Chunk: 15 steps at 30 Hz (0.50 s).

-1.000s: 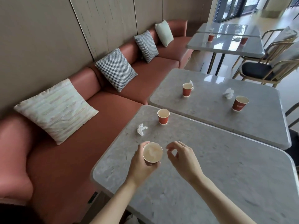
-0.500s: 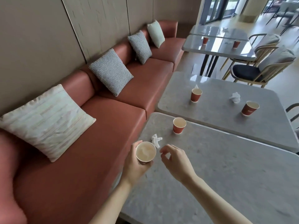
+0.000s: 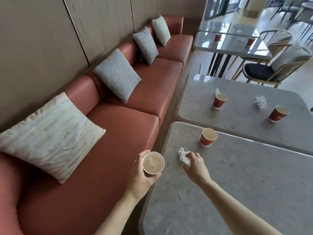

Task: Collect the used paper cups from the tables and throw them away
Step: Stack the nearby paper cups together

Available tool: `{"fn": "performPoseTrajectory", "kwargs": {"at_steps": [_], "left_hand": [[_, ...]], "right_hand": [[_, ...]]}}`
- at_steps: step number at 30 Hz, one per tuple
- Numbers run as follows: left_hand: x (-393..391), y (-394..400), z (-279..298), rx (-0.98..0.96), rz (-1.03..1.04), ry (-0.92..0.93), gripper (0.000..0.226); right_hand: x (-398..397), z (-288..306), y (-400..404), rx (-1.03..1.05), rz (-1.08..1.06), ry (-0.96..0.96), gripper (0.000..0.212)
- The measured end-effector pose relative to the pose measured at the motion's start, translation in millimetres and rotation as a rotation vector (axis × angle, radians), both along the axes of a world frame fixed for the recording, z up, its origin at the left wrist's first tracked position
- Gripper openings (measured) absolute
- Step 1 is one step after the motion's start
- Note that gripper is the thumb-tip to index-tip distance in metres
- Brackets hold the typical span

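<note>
**Step in hand: first cup held, right hand at the napkin**

The left hand (image 3: 141,175) is wrapped around a paper cup (image 3: 153,163), fingers and thumb closed on its wall, rim up. The cup is off the table, held just beside the near table's left edge and above the sofa seat. Its inside looks stained, with no clear liquid.

The right hand (image 3: 194,164) reaches palm down over the near table (image 3: 237,192). Its fingertips (image 3: 189,155) touch a crumpled napkin (image 3: 183,155). Whether they have pinched it or only rest on it cannot be told.

Judged step: collection is at an early stage. One cup is in hand; the rest stand on the tables.

- Second cup (image 3: 208,136): upright on the near table, beyond the napkin, near the far edge.
- Third cup (image 3: 219,100) and fourth cup (image 3: 278,113): upright on the next table (image 3: 211,119), with a napkin ball (image 3: 260,102) between them.
- Two more cups (image 3: 217,37) stand on the far tables, small in view.

Next move: probably lift the napkin, then take the second cup. This calls for a forward reach with the held cup kept level.

Surface: grey speckled stone tops with rounded corners, smooth. The near and next tables stand close together, with a narrow gap.

Room: a long red sofa (image 3: 135,126) with cushions along a panelled wall at left; chairs (image 3: 274,68) and glazing at the far right. No bin is in view
</note>
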State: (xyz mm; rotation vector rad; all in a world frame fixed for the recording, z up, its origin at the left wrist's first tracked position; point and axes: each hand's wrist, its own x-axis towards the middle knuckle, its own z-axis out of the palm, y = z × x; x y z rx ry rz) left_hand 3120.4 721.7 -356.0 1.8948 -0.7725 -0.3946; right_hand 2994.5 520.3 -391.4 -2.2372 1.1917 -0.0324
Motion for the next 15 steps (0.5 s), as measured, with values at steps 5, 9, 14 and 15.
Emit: {"fn": "performPoseTrajectory", "kwargs": {"at_steps": [5,9,14,15], "left_hand": [[33.8,0.5,9.4,-0.008,0.014,-0.004,0.079],[58.3,-5.9,18.6,-0.006,-0.001,-0.021,0.079],[66.5,-14.6,18.9,0.027,-0.039,-0.021,0.08],[67.0,-16.1,18.2,0.033,-0.045,-0.014,0.08]], "right_hand": [[30.2,-11.6,-26.2,-0.003,-0.059,0.097,0.047],[51.7,-20.8,-40.0,0.046,-0.01,0.162,0.05],[60.8,-40.6,-45.9,0.158,0.064,0.225,0.052],[59.5,-44.1,-46.2,0.166,0.063,0.23,0.051]]}}
